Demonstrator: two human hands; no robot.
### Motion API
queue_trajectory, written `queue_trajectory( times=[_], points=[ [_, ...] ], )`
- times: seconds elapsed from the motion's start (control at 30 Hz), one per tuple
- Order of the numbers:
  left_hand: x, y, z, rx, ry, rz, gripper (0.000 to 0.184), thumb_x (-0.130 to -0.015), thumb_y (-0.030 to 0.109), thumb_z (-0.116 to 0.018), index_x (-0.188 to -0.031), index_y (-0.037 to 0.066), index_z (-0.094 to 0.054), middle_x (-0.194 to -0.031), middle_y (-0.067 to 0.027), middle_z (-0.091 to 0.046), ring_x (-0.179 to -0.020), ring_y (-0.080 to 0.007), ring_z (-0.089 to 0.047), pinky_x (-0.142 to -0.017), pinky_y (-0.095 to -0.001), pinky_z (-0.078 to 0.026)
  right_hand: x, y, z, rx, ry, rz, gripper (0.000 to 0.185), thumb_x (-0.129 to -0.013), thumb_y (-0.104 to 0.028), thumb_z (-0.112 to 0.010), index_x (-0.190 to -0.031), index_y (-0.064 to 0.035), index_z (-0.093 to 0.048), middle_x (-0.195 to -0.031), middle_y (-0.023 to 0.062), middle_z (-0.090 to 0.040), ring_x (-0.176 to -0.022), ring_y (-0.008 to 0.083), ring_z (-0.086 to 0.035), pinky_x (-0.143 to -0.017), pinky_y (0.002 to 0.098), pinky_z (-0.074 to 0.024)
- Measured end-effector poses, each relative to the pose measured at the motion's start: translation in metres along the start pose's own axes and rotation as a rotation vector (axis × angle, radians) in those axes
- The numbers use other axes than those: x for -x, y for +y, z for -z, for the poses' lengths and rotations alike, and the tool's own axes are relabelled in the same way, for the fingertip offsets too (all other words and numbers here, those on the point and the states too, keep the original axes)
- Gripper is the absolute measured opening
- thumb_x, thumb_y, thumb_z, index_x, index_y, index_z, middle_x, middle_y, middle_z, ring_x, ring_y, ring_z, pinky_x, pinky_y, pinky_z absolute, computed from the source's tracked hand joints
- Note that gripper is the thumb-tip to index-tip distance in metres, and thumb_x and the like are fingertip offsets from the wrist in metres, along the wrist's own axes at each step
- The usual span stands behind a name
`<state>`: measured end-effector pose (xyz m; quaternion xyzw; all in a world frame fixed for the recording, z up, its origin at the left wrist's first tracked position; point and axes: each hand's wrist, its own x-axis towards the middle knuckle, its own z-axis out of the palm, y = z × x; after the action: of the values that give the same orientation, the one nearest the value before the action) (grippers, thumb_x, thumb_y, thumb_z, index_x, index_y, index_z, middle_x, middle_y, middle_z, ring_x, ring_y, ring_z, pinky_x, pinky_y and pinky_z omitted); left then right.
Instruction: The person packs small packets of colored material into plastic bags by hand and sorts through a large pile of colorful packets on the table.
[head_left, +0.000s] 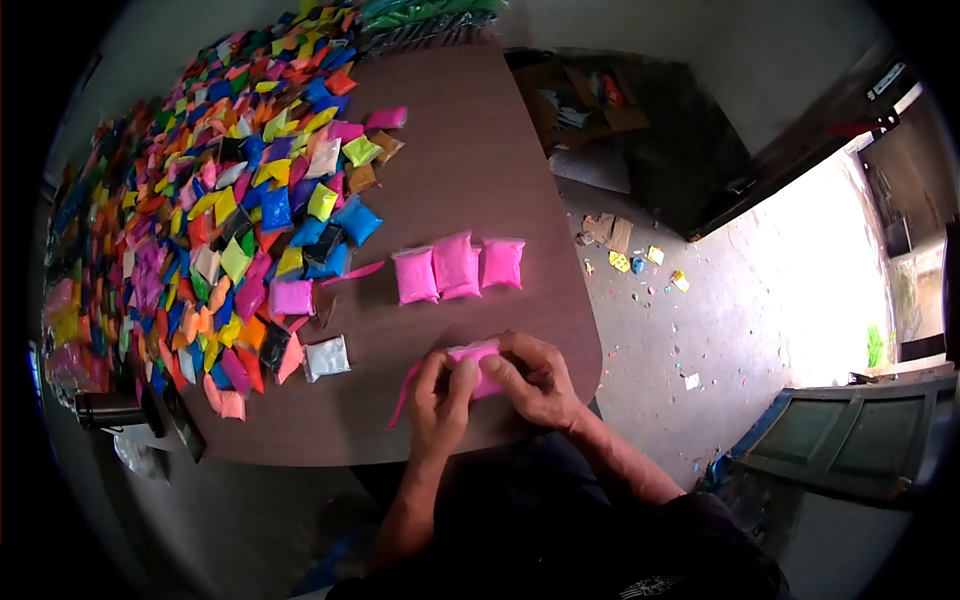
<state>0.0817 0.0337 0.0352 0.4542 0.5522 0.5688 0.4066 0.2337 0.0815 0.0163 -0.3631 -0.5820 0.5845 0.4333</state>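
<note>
Near the table's front edge, my left hand (pixel 440 397) and my right hand (pixel 535 380) grip a small pink packet (pixel 487 384) from either side, thumbs pressed on its face. Part of the packet is hidden under my fingers. A thin pink strip (pixel 403 396) lies beside my left hand. Just beyond my hands, three pink packets stand in a row: a left one (pixel 415 275), a middle one (pixel 457 264) and a right one (pixel 502 262). The left and middle ones touch.
A large heap of small colourful packets (pixel 230 230) covers the table's left side. A white packet (pixel 327 358) and another pink strip (pixel 352 273) lie at its edge. Beyond the brown table (pixel 450 130), scraps litter the floor (pixel 670 330). A cardboard box (pixel 610 115) stands behind.
</note>
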Motion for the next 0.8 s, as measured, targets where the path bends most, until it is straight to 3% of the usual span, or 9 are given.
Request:
queue_trajectory(
  times=[0.1, 0.17, 0.3, 0.37, 0.5, 0.6, 0.67, 0.8],
  points=[
    [0.002, -0.009, 0.006, -0.030, 0.015, 0.026, 0.024, -0.102, 0.014, -0.065, -0.083, 0.003, -0.054, -0.071, 0.0032, -0.050, -0.064, -0.0055, -0.042, -0.057, -0.0252, -0.035, 0.000, -0.009, 0.001, 0.091, -0.052, 0.019, 0.018, -0.101, -0.011, -0.066, -0.114, 0.0016, -0.067, -0.092, 0.0022, -0.063, -0.086, 0.0095, -0.057, -0.077, 0.0259, -0.0467],
    [0.003, -0.015, 0.007, -0.073, 0.042, -0.020, 0.024, -0.102, 0.014, -0.065, -0.083, 0.003, -0.054, -0.071, 0.0032, -0.050, -0.064, -0.0055, -0.042, -0.057, -0.0253, -0.034, 0.000, -0.021, 0.001, 0.157, -0.089, -0.097, 0.018, -0.101, -0.009, -0.066, -0.116, 0.0017, -0.066, -0.095, 0.0039, -0.066, -0.089, 0.0098, -0.059, -0.080, 0.0261, -0.0479],
    [0.001, -0.008, 0.005, -0.098, 0.041, -0.061, 0.024, -0.102, 0.014, -0.065, -0.084, 0.002, -0.056, -0.072, 0.0029, -0.052, -0.066, -0.0056, -0.043, -0.058, -0.0251, -0.035, 0.002, -0.012, 0.000, 0.112, -0.046, -0.128, 0.017, -0.101, -0.008, -0.065, -0.115, 0.0018, -0.066, -0.098, 0.0042, -0.067, -0.091, 0.0095, -0.060, -0.080, 0.0256, -0.0480],
    [0.001, 0.003, 0.001, 0.051, 0.005, 0.058, 0.022, -0.102, 0.014, -0.065, -0.085, 0.001, -0.059, -0.072, 0.0028, -0.053, -0.067, -0.0059, -0.045, -0.059, -0.0252, -0.037, 0.004, -0.004, 0.000, 0.020, 0.000, -0.106, 0.017, -0.101, -0.008, -0.065, -0.115, 0.0023, -0.066, -0.099, 0.0035, -0.067, -0.093, 0.0093, -0.060, -0.081, 0.0251, -0.0482],
    [-0.001, -0.001, 0.003, 0.008, 0.069, 0.050, 0.022, -0.102, 0.014, -0.065, -0.086, 0.001, -0.060, -0.072, 0.0034, -0.054, -0.068, -0.0056, -0.046, -0.061, -0.0254, -0.038, 0.005, -0.002, -0.001, 0.050, -0.024, -0.045, 0.018, -0.102, -0.007, -0.064, -0.116, 0.0022, -0.066, -0.099, 0.0029, -0.067, -0.094, 0.0090, -0.061, -0.082, 0.0248, -0.0483],
    [0.000, -0.006, 0.008, -0.031, 0.072, -0.018, 0.022, -0.103, 0.015, -0.064, -0.086, 0.001, -0.060, -0.072, 0.0040, -0.054, -0.068, -0.0049, -0.046, -0.061, -0.0256, -0.039, 0.005, -0.010, -0.003, 0.052, -0.052, -0.130, 0.019, -0.102, -0.009, -0.065, -0.117, 0.0018, -0.066, -0.099, 0.0022, -0.067, -0.093, 0.0088, -0.060, -0.082, 0.0251, -0.0484],
    [-0.001, -0.011, 0.011, -0.056, 0.058, -0.049, 0.022, -0.103, 0.016, -0.064, -0.087, 0.001, -0.061, -0.072, 0.0041, -0.054, -0.068, -0.0049, -0.045, -0.062, -0.0256, -0.039, 0.005, -0.009, -0.005, 0.058, -0.020, -0.113, 0.022, -0.099, -0.015, -0.070, -0.111, 0.0030, -0.068, -0.090, 0.0034, -0.067, -0.080, 0.0085, -0.057, -0.071, 0.0264, -0.0483],
    [0.000, -0.008, 0.010, 0.018, 0.031, 0.066, 0.023, -0.104, 0.018, -0.062, -0.089, 0.002, -0.063, -0.073, 0.0039, -0.055, -0.069, -0.0049, -0.046, -0.062, -0.0252, -0.039, 0.001, -0.018, -0.008, -0.035, 0.036, -0.190, 0.022, -0.102, -0.018, -0.068, -0.109, 0.0027, -0.068, -0.085, -0.0012, -0.063, -0.077, 0.0066, -0.053, -0.068, 0.0243, -0.0455]
  ],
)
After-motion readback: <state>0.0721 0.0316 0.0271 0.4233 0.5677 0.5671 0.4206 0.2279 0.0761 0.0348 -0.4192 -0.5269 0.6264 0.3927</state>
